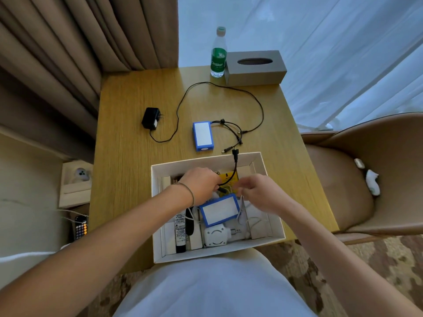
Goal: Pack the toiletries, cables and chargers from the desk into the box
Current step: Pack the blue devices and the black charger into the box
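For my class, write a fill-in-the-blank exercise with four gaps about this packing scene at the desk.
1. Both hands, left hand and right hand, work inside the white ____.
2. The blue-edged pack on the desk has a twin that lies in the ____.
3. The black charger lies on the ____.
4. The water bottle stands beside the tissue ____.

Missing words: box; box; desk; box
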{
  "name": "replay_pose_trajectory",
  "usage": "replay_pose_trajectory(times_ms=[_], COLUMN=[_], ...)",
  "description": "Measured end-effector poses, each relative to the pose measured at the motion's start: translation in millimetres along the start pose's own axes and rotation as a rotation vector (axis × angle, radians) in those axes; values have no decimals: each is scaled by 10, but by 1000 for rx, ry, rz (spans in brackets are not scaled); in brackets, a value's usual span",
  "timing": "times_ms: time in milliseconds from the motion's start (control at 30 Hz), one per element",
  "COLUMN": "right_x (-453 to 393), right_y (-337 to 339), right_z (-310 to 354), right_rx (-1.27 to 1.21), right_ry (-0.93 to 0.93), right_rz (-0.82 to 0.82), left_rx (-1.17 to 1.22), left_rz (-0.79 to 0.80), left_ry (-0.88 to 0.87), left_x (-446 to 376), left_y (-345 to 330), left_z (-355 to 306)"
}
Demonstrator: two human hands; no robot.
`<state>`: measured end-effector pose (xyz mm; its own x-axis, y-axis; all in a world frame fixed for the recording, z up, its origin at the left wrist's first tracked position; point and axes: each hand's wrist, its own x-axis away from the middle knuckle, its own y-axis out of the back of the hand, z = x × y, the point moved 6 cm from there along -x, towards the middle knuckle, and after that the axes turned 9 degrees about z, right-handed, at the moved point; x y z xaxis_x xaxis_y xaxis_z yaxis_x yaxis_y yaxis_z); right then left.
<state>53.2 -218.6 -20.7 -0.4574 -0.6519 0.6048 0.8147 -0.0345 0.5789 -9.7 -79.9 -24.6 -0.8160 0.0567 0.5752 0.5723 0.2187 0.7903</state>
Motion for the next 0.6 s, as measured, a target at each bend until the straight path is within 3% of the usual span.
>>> replay_pose_trajectory(times_ms=[167, 300, 600], right_x=[66, 71, 1], right_y=[94, 113, 140], right_z=[-48, -99, -63], right_rx=[-111, -139, -56], right_ry=[-19, -77, -138], right_rz=[-42, -127, -160], left_rx=[-143, -195, -68], left_rz=[24, -41, -153], left_ry=[-53, -232, -338], left_x=[-123, -104, -164], left_y=[-10, -129, -269], left_z=[-107, -188, -323])
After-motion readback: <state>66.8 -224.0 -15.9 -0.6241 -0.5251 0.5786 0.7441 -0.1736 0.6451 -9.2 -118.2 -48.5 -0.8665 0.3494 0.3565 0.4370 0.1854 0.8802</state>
